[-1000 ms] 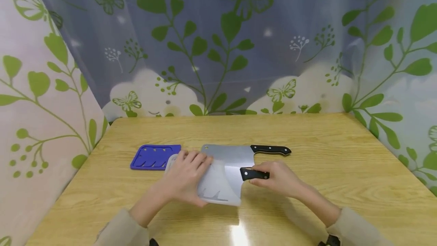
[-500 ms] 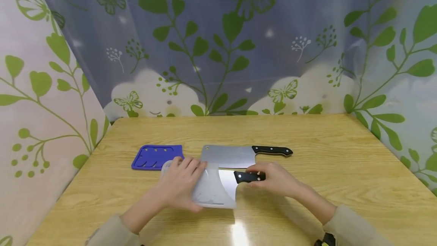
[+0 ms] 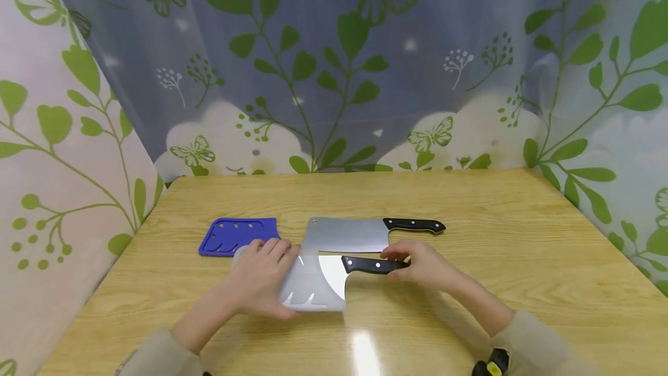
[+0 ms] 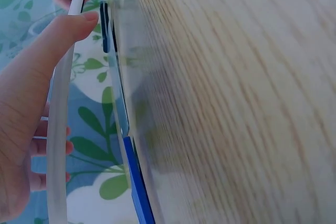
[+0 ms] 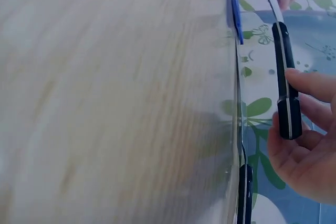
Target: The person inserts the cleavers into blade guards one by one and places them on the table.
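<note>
As right hand point(image 3: 424, 267) slips rightward along black riveted handle point(image 3: 365, 264), pinching, I judge steel blade point(image 3: 334, 270) seated; left hand point(image 3: 261, 278) grips translucent plastic sheath point(image 3: 309, 283).

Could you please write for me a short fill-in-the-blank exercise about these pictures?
The left hand grips a translucent white plastic sheath covering most of the steel cleaver's ____.
The right hand holds this cleaver's riveted handle, which is coloured ____.
On the wooden table, a flat blue plastic sheath lies to the ____ of the unsheathed steel cleaver.
Missing words: blade; black; left.
</note>
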Demonstrator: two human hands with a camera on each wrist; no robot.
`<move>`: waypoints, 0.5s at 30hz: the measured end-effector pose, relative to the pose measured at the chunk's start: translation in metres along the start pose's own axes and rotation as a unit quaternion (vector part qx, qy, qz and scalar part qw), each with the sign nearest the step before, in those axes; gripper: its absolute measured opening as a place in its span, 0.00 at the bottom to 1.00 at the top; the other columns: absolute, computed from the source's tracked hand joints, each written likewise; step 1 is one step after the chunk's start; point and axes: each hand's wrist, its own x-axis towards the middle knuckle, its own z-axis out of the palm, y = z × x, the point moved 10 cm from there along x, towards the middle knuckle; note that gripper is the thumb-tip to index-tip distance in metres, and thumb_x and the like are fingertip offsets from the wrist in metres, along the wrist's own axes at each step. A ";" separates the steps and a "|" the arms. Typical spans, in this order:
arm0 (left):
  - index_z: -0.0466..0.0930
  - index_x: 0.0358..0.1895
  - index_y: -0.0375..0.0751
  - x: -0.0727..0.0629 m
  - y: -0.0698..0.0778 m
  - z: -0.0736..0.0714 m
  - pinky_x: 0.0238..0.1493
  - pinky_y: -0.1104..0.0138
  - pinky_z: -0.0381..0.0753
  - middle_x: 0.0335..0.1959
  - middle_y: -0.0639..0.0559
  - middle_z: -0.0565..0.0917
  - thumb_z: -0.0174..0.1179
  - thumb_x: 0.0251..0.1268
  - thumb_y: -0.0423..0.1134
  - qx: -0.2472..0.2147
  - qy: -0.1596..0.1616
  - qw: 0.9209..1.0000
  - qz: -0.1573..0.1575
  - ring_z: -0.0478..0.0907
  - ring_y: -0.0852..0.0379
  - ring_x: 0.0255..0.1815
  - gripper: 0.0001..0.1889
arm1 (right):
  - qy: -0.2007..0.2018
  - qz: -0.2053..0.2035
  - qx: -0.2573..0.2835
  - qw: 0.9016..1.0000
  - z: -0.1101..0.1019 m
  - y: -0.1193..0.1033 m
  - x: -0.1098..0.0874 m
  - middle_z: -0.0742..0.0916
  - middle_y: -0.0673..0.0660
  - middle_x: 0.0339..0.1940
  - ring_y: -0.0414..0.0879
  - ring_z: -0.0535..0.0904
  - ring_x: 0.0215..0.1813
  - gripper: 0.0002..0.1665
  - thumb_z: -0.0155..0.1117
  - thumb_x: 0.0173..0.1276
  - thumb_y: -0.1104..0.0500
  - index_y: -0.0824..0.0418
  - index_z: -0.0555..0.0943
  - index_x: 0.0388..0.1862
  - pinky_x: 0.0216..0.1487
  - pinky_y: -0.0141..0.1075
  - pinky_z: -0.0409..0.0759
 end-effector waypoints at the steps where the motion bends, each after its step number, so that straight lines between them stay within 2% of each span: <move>1: 0.71 0.57 0.34 0.000 0.000 0.000 0.39 0.54 0.69 0.46 0.44 0.74 0.58 0.24 0.77 -0.003 -0.001 1.000 0.000 0.70 0.49 0.45 0.57 | -0.003 0.007 0.008 1.000 0.001 0.002 0.001 0.83 0.53 0.40 0.46 0.77 0.41 0.19 0.70 0.53 0.63 0.65 0.81 0.46 0.43 0.40 0.76; 7: 0.70 0.58 0.34 -0.002 -0.004 0.005 0.40 0.55 0.69 0.47 0.44 0.75 0.59 0.23 0.76 -0.018 -0.016 1.000 -0.010 0.70 0.49 0.47 0.57 | -0.028 0.027 0.038 0.999 0.006 0.008 0.006 0.83 0.52 0.38 0.45 0.76 0.41 0.17 0.70 0.54 0.62 0.63 0.81 0.44 0.41 0.38 0.74; 15: 0.70 0.58 0.34 -0.003 -0.004 0.009 0.40 0.56 0.69 0.47 0.45 0.74 0.59 0.25 0.77 -0.025 -0.034 0.999 -0.008 0.70 0.49 0.47 0.57 | -0.043 0.020 0.064 0.997 0.008 0.011 0.007 0.82 0.52 0.36 0.46 0.76 0.39 0.17 0.70 0.54 0.60 0.63 0.81 0.44 0.39 0.36 0.74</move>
